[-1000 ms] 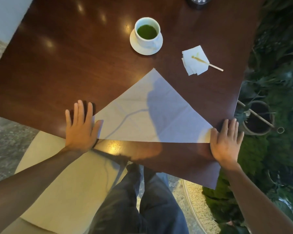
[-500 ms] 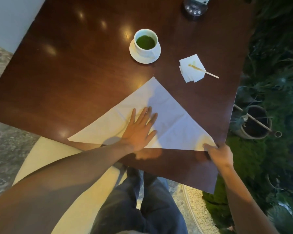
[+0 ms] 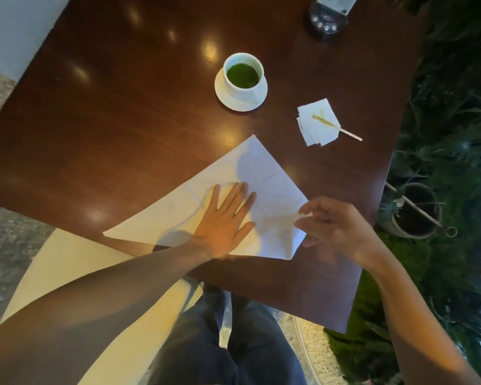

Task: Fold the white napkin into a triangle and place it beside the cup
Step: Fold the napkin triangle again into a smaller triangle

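Observation:
The white napkin (image 3: 257, 173) lies as a large triangle on the dark wooden table (image 3: 122, 129), its apex pointing at the cup. My left hand (image 3: 225, 220) presses flat on its middle with fingers straight. My right hand (image 3: 331, 226) pinches the napkin's right corner and holds it lifted and turned inward over the sheet. The white cup (image 3: 243, 75) of green drink stands on its saucer beyond the napkin's apex.
A small stack of folded white tissues (image 3: 318, 125) with a wooden stir stick (image 3: 338, 128) lies right of the cup. A dark device (image 3: 328, 15) sits at the far edge. Plants and a pot (image 3: 414, 209) stand off the table's right side.
My left hand moved from the napkin's left corner to its middle. My right hand took hold of the right corner and has lifted it inward to the left.

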